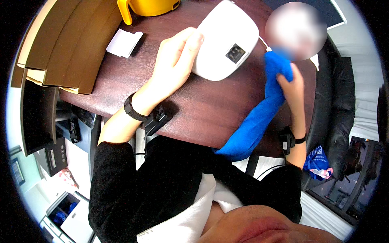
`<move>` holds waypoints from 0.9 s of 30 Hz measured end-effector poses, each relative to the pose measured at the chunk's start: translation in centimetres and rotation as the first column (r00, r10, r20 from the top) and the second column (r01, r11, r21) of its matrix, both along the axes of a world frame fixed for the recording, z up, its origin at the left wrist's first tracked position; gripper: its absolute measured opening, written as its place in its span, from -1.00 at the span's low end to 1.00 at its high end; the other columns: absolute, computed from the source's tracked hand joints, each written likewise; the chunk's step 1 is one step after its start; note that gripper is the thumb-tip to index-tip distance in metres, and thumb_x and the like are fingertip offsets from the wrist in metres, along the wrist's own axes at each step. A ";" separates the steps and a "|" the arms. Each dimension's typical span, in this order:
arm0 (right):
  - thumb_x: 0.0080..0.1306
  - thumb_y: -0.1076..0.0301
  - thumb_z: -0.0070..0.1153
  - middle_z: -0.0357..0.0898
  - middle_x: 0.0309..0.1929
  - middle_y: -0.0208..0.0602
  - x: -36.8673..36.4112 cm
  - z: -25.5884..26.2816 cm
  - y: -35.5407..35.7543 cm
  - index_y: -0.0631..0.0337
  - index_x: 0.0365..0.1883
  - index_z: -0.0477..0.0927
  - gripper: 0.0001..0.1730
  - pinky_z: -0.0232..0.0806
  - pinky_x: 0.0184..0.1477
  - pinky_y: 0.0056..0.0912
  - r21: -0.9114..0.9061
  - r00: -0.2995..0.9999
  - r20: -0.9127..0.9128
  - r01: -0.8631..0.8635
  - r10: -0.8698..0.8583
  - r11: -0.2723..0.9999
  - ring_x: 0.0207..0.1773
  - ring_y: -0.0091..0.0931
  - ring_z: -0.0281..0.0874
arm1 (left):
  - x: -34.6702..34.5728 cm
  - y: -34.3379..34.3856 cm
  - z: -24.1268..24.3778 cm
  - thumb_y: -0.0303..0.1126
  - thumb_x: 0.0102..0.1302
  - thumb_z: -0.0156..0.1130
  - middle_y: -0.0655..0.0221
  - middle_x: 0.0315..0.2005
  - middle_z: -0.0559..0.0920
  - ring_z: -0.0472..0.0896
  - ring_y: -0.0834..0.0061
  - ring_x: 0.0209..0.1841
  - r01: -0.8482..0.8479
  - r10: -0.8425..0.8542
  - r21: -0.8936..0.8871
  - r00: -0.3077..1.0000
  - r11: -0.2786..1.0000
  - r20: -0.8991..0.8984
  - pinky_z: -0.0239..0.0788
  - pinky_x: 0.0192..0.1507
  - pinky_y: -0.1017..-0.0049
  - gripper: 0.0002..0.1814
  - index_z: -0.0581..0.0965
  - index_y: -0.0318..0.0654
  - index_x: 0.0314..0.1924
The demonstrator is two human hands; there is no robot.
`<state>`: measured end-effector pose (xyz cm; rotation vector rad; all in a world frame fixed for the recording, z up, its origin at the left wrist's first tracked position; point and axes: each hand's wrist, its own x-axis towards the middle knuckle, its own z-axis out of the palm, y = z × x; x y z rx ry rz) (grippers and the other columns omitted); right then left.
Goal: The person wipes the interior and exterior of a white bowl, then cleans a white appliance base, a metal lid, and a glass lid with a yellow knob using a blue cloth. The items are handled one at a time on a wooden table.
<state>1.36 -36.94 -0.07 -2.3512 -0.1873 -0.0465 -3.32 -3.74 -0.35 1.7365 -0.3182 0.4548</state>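
Note:
My left hand (176, 57) grips the left edge of a white plastic device (217, 33) with rounded corners, thumb along its side. A black recessed socket (235, 53) sits in the face turned up towards me. In my right hand (290, 82) is a blue cloth (253, 127), bunched at the top. Its lower end hangs down past the near table edge to my lap. A thin white cable (264, 44) shows between the device and the top of the cloth; where it leads is hidden.
The table (209, 112) has a reddish-brown leather-like top. Cardboard boxes (76, 39) stand at its left, near folded white paper (124, 43) and a yellow plastic container (152, 6) with a handle. A black sofa (331, 100) with a blue bag (318, 164) is at right. A round patch at upper right is blurred.

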 end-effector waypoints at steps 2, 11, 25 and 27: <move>0.19 0.52 0.18 0.61 -0.20 -0.36 0.2 1.8 -0.5 0.30 0.02 0.52 -0.61 0.38 -0.05 -0.47 0.124 0.981 0.189 0.016 -0.039 0.992 -0.18 -0.59 0.55 | 0.0 0.2 0.0 -0.22 0.50 0.00 0.46 -0.59 0.46 0.38 0.72 -0.49 -0.005 0.005 -0.013 1.000 1.000 0.011 0.26 -0.42 0.60 -0.66 0.51 -0.37 -0.29; -0.04 0.46 0.31 0.51 0.00 -0.34 -3.2 10.5 11.7 0.04 -0.03 0.55 -0.48 0.42 -0.03 -0.35 -0.464 0.540 0.614 -0.343 0.575 0.817 0.00 -0.37 0.52 | -1.1 1.2 1.3 -0.25 0.46 0.08 0.39 -0.69 0.55 0.45 0.70 -0.66 -0.052 0.032 0.152 0.991 0.987 0.127 0.22 -0.60 0.59 -0.67 0.61 -0.36 -0.34; -0.06 0.53 0.30 0.52 -0.10 -0.22 0.7 9.2 10.7 0.15 -0.13 0.57 -0.55 0.45 -0.17 -0.22 -0.551 0.537 0.506 -0.401 0.675 0.732 -0.15 -0.18 0.58 | -1.0 1.4 1.9 -0.17 0.48 0.05 0.35 -0.78 0.48 0.47 0.67 -0.71 -0.091 0.080 0.134 0.994 0.987 0.079 0.19 -0.66 0.57 -0.56 0.58 -0.35 -0.47; -0.02 0.56 0.25 0.52 -0.02 -0.06 0.0 9.9 11.4 0.20 -0.04 0.57 -0.51 0.39 -0.02 -0.25 -0.559 0.527 0.457 -0.456 0.716 0.693 -0.06 -0.12 0.54 | -1.0 1.2 2.2 -0.18 0.48 0.05 0.35 -0.78 0.47 0.46 0.65 -0.72 -0.082 0.069 0.143 0.993 0.986 0.094 0.18 -0.66 0.56 -0.56 0.58 -0.35 -0.48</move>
